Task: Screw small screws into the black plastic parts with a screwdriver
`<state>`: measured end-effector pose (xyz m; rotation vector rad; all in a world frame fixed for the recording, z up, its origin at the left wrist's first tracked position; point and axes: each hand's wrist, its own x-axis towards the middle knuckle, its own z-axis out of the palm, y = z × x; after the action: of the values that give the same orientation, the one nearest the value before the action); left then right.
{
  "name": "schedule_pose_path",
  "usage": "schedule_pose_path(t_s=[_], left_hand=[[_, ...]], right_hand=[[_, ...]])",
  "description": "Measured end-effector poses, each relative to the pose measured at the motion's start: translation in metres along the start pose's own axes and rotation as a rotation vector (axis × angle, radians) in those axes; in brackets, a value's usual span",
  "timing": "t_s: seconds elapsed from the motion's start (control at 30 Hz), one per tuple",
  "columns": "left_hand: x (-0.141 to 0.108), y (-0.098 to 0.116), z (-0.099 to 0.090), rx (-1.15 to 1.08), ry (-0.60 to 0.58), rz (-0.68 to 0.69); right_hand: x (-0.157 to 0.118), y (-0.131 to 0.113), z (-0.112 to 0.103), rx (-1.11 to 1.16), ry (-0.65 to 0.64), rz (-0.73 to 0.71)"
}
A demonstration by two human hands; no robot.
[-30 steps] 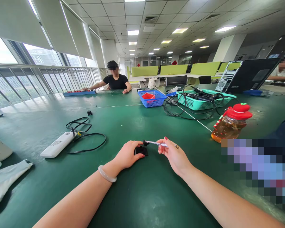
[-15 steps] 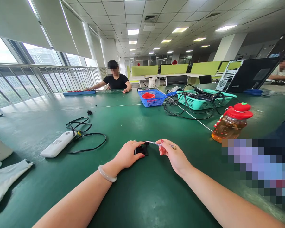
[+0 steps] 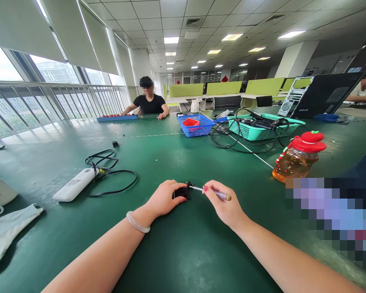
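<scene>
On the green table (image 3: 183, 248), a small black part (image 3: 185, 193) lies between the thumb and fingers of my left hand (image 3: 164, 198), which grips it from the left. My right hand (image 3: 224, 199) pinches a thin tool (image 3: 221, 195) with a pale handle and a metal shaft. The shaft points left, and its tip is at the upper right edge of the black part, by a small black protrusion (image 3: 188, 184). Whether the tip touches it is too small to tell.
A white power bank (image 3: 75, 186) with a black cable lies left. Blue basket (image 3: 198, 129), green basket (image 3: 251, 134) with cables, and red-lidded bottle (image 3: 295, 165) stand beyond and right. A cloth (image 3: 12, 230) lies far left. A person (image 3: 149, 101) sits across the table.
My right hand has turned slightly, and the tool's handle end has moved right and down. The person across has shifted the blue strip to the right. My left hand has stayed in place.
</scene>
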<state>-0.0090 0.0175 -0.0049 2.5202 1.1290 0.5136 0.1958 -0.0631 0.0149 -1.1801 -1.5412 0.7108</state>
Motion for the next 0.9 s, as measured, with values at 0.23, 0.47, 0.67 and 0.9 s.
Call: schedule_pose_path(t_s=[0.23, 0.47, 0.67, 0.9], left_hand=[[-0.003, -0.001, 0.000, -0.048, -0.012, 0.072], [-0.005, 0.005, -0.003, -0.078, -0.044, 0.108], [-0.004, 0.008, -0.004, -0.029, -0.055, 0.095], [-0.004, 0.008, -0.004, -0.022, -0.065, 0.086]], right_hand=[[-0.001, 0.004, 0.001, -0.086, -0.089, -0.015], [-0.002, 0.006, 0.002, -0.063, -0.185, 0.038], [-0.002, 0.004, 0.004, -0.134, -0.220, -0.005], [-0.002, 0.002, 0.002, -0.228, -0.153, -0.061]])
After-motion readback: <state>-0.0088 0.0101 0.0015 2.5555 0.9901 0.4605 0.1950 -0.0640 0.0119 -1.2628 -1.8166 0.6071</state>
